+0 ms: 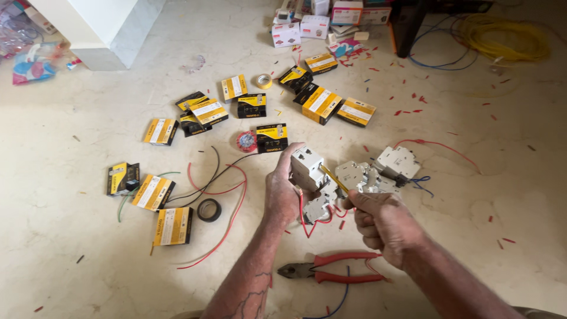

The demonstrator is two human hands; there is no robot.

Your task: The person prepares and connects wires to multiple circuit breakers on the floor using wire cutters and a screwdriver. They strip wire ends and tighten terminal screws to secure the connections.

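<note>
On floor, left hand [282, 198] w/ breaker [307, 168], boxes [160, 208] shut

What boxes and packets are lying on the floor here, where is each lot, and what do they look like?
Small flat yellow-and-black cardboard boxes: scattered over the floor's middle and left.
Three more such boxes: lower left, beside loose wires.
White cartons with red marks: top centre, clustered.
Blue-and-pink plastic packet: top left, crumpled.
No screens or signs visible.

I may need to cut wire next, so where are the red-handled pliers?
In the head view the red-handled pliers lie on the floor at lower centre, between the two forearms, just below the right hand.
</note>
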